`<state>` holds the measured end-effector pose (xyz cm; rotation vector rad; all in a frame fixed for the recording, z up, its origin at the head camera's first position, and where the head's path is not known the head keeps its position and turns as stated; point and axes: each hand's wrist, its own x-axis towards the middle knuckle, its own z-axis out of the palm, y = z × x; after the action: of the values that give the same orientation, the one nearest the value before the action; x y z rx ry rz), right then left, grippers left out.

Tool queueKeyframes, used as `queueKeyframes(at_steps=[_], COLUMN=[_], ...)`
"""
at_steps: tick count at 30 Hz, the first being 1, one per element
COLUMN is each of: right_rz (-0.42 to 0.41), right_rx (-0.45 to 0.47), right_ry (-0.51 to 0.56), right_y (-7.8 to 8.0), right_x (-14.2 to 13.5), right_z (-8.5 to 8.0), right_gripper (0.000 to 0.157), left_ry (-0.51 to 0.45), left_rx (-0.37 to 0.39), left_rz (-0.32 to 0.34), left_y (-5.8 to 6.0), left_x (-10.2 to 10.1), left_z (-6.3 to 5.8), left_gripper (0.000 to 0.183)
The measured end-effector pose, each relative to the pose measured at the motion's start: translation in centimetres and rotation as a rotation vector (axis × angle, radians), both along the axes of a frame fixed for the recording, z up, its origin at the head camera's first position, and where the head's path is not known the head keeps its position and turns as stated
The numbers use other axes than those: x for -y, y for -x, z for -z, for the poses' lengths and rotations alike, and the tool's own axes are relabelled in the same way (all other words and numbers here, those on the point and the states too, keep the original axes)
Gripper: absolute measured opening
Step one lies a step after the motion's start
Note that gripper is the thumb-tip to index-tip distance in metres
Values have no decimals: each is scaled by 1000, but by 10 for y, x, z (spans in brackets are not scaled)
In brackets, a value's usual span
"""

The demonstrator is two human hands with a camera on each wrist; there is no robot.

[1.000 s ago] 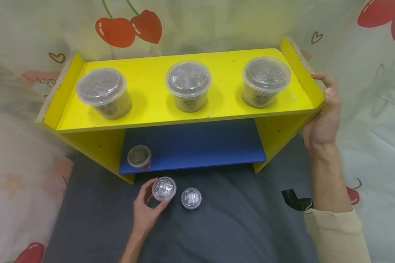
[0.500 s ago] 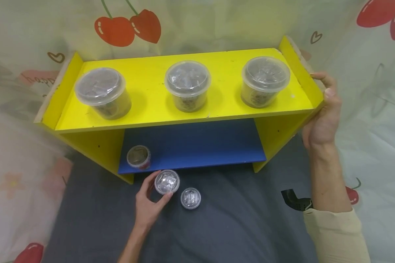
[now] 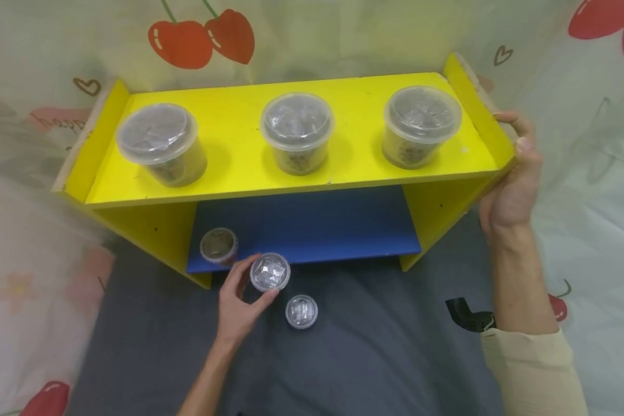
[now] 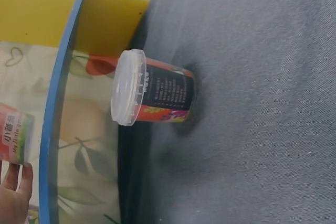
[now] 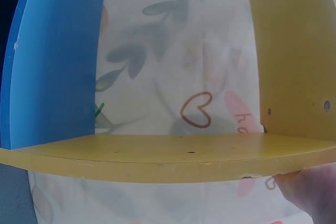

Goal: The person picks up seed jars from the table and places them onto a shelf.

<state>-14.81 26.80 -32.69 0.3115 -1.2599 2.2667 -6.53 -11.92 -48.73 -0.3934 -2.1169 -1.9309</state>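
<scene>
My left hand [image 3: 237, 306] grips a small clear-lidded plastic cup [image 3: 270, 271] by its sides, in front of the blue lower board [image 3: 322, 222]. In the left wrist view this cup [image 4: 14, 135] shows a red and green printed label, with fingertips under it. A second lidded cup [image 3: 301, 312] stands on the dark cloth just right of the hand; its side is dark-labelled. Another small cup [image 3: 218, 245] sits at the left end of the blue board. My right hand [image 3: 515, 185] holds the right end panel of the yellow shelf unit [image 3: 234, 138].
Three larger lidded tubs, left [image 3: 158, 138], middle [image 3: 297, 127] and right [image 3: 421, 121], stand along the yellow top. A black curved piece [image 3: 468, 318] lies beside the right forearm. A cherry-printed sheet [image 3: 343, 34] hangs behind the unit.
My left hand has raised the cup from beside its neighbour, up and slightly right toward the blue board's front edge. The right hand keeps its hold on the shelf.
</scene>
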Motion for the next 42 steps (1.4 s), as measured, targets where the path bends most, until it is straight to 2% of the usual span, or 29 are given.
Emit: queueKeyframes(at_steps=[5, 14, 21, 25, 32, 42], right_rz=[6, 13, 8, 9, 20, 28], right_rx=[1, 7, -14, -15, -7, -21], right_ry=[3, -16, 0, -5, -2, -7], right_y=[1, 0, 1, 0, 1, 1], right_x=[0, 0, 2, 2, 3, 2], right_z=[0, -1, -1, -1, -1, 0], right_gripper=[45, 45, 45, 45, 44, 45], left_ry=[-25, -60, -98, -139, -171, -181], left_rx=[-36, 33, 18, 12, 67, 105], left_rz=[-1, 3, -41, -44, -30, -13], left_y=[8, 18, 30, 35, 35, 46], left_x=[-2, -8, -11, -14, -25, -30], left_z=[-2, -1, 21, 26, 0, 2], left_gripper=[67, 67, 70, 70, 67, 68])
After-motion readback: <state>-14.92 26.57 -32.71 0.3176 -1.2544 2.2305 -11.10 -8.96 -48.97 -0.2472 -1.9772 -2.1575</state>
